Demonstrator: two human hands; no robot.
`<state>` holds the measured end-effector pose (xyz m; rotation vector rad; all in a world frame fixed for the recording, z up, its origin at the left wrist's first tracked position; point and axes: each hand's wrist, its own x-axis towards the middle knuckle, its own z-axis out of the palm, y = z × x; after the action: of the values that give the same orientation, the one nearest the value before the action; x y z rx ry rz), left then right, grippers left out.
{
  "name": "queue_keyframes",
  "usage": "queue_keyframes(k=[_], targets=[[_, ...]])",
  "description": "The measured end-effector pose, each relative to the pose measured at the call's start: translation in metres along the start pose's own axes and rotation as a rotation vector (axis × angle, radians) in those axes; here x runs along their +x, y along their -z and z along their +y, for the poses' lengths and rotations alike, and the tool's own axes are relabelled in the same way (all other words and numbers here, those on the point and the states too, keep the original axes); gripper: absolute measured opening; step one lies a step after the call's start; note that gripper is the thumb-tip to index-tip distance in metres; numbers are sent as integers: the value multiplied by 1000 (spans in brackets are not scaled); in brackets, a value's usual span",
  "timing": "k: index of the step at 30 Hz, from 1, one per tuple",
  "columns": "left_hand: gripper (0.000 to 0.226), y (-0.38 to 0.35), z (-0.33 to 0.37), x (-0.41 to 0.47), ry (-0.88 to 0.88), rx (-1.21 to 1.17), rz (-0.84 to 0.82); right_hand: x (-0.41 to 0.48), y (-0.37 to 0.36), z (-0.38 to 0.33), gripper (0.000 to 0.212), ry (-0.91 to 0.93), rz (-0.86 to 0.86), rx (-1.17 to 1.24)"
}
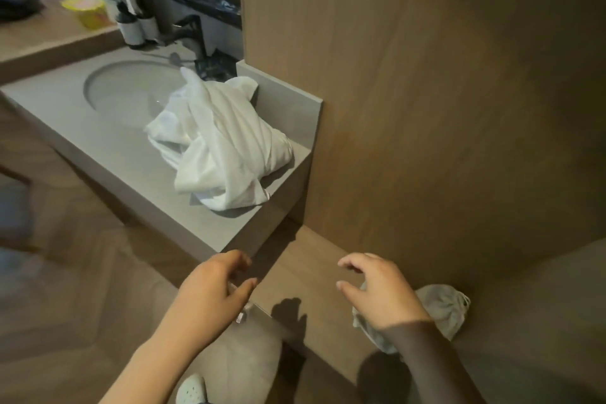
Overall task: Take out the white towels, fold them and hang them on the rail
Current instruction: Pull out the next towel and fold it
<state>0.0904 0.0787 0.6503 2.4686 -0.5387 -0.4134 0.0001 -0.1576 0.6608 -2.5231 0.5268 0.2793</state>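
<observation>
Item: white towels (226,144), one crumpled heap on the grey counter (98,147), lying right of the sink basin (124,88) and tucked against the raised end wall (282,102). We judge them soft, light, limp and unbreakable, best gathered by a loose outer fold near the front edge. The heap's long axis runs from the counter's front towards the tap (190,33), with a twisted tail pointing at the tap. Our left hand (210,295) and right hand (383,292) hover below, well apart from it, with fingers (347,262) loosely curled, spread and holding nothing.
</observation>
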Motion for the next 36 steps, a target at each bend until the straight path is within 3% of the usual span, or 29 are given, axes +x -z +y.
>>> queue_keyframes(k=[14, 19, 24, 36], targets=[[25, 141, -142, 49, -43, -19, 30, 86, -67, -185, 33, 37, 71, 38], [25, 166, -163, 79, -37, -55, -30, 109, -67, -207, 23, -22, 90, 98], [23, 180, -171, 122, 11, -91, 26, 149, -54, -221, 21, 48, 160, 81], [15, 231, -169, 260, -120, 15, 76, 284, 3, -258, 27, 78, 319, 201]])
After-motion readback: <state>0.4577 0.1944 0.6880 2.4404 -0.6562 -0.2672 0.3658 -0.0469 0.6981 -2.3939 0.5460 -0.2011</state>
